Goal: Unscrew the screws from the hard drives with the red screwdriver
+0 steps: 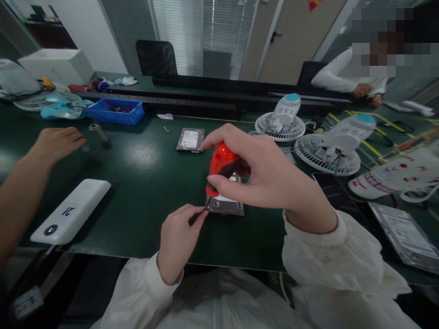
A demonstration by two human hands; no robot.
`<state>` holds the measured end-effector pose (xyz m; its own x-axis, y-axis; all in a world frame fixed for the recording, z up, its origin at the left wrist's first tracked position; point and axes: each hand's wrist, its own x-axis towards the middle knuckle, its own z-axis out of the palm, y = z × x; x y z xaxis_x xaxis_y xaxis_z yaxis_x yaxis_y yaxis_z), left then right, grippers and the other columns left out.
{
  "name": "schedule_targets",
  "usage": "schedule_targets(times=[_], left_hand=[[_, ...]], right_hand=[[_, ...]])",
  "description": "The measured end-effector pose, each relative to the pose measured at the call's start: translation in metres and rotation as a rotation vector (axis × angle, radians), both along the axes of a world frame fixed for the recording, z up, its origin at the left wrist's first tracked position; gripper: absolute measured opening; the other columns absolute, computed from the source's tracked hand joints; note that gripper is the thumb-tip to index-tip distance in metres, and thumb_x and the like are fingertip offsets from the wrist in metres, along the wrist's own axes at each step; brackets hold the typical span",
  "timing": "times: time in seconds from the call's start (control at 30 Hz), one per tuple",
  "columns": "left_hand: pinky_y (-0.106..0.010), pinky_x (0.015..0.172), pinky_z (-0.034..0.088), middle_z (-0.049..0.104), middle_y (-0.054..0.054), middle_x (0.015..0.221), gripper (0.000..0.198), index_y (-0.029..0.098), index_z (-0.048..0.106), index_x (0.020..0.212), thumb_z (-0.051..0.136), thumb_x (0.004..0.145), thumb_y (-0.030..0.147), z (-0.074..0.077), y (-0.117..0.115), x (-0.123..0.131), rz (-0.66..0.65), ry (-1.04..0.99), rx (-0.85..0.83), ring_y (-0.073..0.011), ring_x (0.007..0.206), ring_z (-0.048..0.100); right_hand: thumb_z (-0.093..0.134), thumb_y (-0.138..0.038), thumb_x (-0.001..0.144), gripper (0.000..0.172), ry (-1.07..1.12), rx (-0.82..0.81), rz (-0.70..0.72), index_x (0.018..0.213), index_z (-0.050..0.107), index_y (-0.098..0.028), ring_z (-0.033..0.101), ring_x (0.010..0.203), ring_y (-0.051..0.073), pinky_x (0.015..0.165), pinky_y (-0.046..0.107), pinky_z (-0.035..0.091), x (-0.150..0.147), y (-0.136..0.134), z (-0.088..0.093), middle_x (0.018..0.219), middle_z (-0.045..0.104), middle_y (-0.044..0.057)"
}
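In my right hand is a screwdriver with a red and black handle, held nearly upright with its shaft pointing down. Below it a hard drive lies on the green table, partly covered by my right hand. The screwdriver's tip is by the drive's near left corner. My left hand pinches at that same corner, its thumb and index finger close together around the tip; whether a screw is between them cannot be made out. A second hard drive lies farther back, label up.
Another person's arm reaches in from the left, near a small metal cylinder. A white power bank, a blue bin, white fans, a cup and another drive surround the work area. A person sits across.
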<state>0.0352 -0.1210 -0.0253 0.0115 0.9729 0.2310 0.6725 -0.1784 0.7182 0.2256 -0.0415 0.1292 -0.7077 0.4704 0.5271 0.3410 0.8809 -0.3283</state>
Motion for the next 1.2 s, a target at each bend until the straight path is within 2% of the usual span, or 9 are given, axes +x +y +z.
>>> schedule_targets(times=[0.13, 0.27, 0.4, 0.5, 0.6, 0.73, 0.93, 1.07, 1.2], left_hand=[[-0.029, 0.066, 0.047, 0.08, -0.001, 0.091, 0.013, 0.023, 0.082, 0.097, 0.069, 0.098, 0.023, 0.0001, 0.0005, 0.0, 0.005, 0.004, -0.007, -0.0177, 0.075, 0.071], [-0.03, 0.067, 0.048, 0.081, -0.001, 0.093, 0.014, 0.023, 0.082, 0.098, 0.068, 0.099, 0.024, 0.001, 0.0, -0.0001, 0.0, 0.014, -0.009, -0.0183, 0.076, 0.071], [-0.03, 0.067, 0.049, 0.081, -0.002, 0.093, 0.016, 0.023, 0.082, 0.097, 0.066, 0.099, 0.024, 0.0014, -0.0004, 0.0003, -0.004, 0.021, 0.008, -0.0186, 0.076, 0.072], [-0.029, 0.066, 0.049, 0.081, -0.002, 0.092, 0.016, 0.024, 0.082, 0.098, 0.066, 0.099, 0.025, 0.0016, -0.0003, 0.0006, 0.003, 0.024, 0.016, -0.0183, 0.075, 0.071], [-0.029, 0.065, 0.048, 0.08, -0.002, 0.091, 0.016, 0.024, 0.082, 0.097, 0.067, 0.099, 0.025, 0.0014, -0.0002, 0.0004, 0.004, 0.022, 0.011, -0.0183, 0.074, 0.071], [-0.029, 0.066, 0.048, 0.081, -0.002, 0.093, 0.016, 0.024, 0.082, 0.099, 0.067, 0.099, 0.025, 0.0004, -0.0001, -0.0001, -0.003, 0.013, 0.003, -0.0181, 0.075, 0.071], [-0.029, 0.067, 0.048, 0.08, -0.001, 0.092, 0.014, 0.023, 0.082, 0.098, 0.068, 0.099, 0.023, 0.0008, 0.0, -0.0001, -0.002, 0.018, 0.004, -0.0177, 0.076, 0.07], [-0.029, 0.068, 0.048, 0.08, -0.001, 0.093, 0.012, 0.023, 0.082, 0.098, 0.07, 0.098, 0.022, 0.0009, -0.0001, -0.0002, -0.002, 0.008, -0.007, -0.0175, 0.076, 0.07], [-0.029, 0.067, 0.047, 0.08, 0.0, 0.092, 0.011, 0.022, 0.082, 0.099, 0.071, 0.098, 0.021, 0.0005, 0.0001, -0.0004, 0.0, -0.001, -0.015, -0.0169, 0.075, 0.069]], right_hand=[[0.061, -0.047, 0.097, 0.037, -0.041, 0.03, -0.1, 0.12, 0.054, -0.018, 0.054, 0.071, 0.013, 0.07, 0.029, 0.041, 0.0007, 0.0003, 0.0002, 0.088, 0.061, -0.001], [0.049, -0.037, 0.099, 0.041, -0.047, 0.028, 0.012, 0.134, 0.048, -0.015, 0.06, 0.084, 0.016, 0.076, 0.031, 0.045, 0.0024, -0.0014, 0.0012, 0.111, 0.065, 0.006], [0.055, -0.043, 0.099, 0.031, -0.04, 0.077, -0.08, 0.117, 0.055, -0.018, 0.052, 0.067, 0.011, 0.068, 0.028, 0.041, 0.0017, -0.0021, -0.0001, 0.087, 0.061, -0.001], [0.053, -0.058, 0.102, 0.039, -0.052, 0.104, -0.166, 0.105, 0.056, -0.019, 0.043, 0.058, 0.009, 0.063, 0.026, 0.035, 0.0017, -0.0012, -0.0005, 0.072, 0.051, -0.005], [0.043, -0.057, 0.106, 0.042, -0.042, 0.112, -0.126, 0.107, 0.057, -0.017, 0.046, 0.061, 0.009, 0.064, 0.027, 0.036, 0.0026, -0.0017, 0.0013, 0.076, 0.054, -0.003], [0.047, -0.044, 0.106, 0.031, 0.036, 0.125, -0.074, 0.1, 0.06, -0.017, 0.052, 0.071, 0.01, 0.069, 0.028, 0.04, 0.0016, -0.0034, 0.0031, 0.088, 0.063, 0.0], [0.061, -0.06, 0.098, 0.044, 0.074, 0.11, -0.181, 0.082, 0.053, -0.02, 0.043, 0.061, 0.009, 0.064, 0.027, 0.036, -0.0018, 0.001, -0.0002, 0.067, 0.049, -0.005], [0.062, -0.05, 0.1, 0.034, 0.073, 0.078, -0.099, 0.092, 0.06, -0.017, 0.051, 0.069, 0.01, 0.068, 0.027, 0.042, -0.0011, 0.0029, -0.0016, 0.083, 0.062, -0.001], [0.062, -0.043, 0.102, 0.036, 0.107, 0.101, -0.035, 0.123, 0.06, -0.014, 0.056, 0.072, 0.007, 0.069, 0.024, 0.045, -0.0025, 0.0015, -0.003, 0.105, 0.069, 0.002]])
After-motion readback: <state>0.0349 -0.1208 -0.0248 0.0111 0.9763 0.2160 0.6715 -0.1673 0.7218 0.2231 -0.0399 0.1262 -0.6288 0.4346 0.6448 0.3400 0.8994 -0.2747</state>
